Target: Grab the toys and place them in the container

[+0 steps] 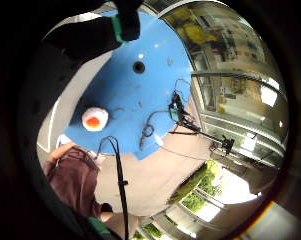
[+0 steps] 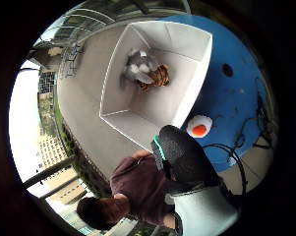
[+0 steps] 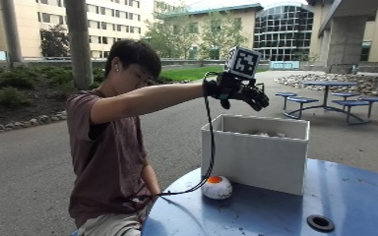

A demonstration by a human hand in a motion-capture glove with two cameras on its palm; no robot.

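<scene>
My gloved right hand (image 3: 241, 93) hangs in the air above the white container (image 3: 258, 157), fingers relaxed and holding nothing. The container (image 2: 187, 93) stands on the round blue table (image 3: 294, 206). Inside it lie a grey plush toy (image 2: 140, 66) and an orange striped toy (image 2: 160, 76). A white ball toy with an orange spot (image 3: 216, 187) rests on the table against the container's near wall. The ball (image 1: 94, 119) (image 2: 199, 126) also shows in both palm views. A gloved finger (image 2: 179, 152) juts into the thumb side view.
A dark round hole (image 3: 321, 222) sits in the tabletop near its front. A black cable (image 3: 208, 147) hangs from the glove past the container's corner to the person's waist. Thin wires (image 1: 155, 120) lie on the table. Picnic tables (image 3: 333, 98) stand far behind.
</scene>
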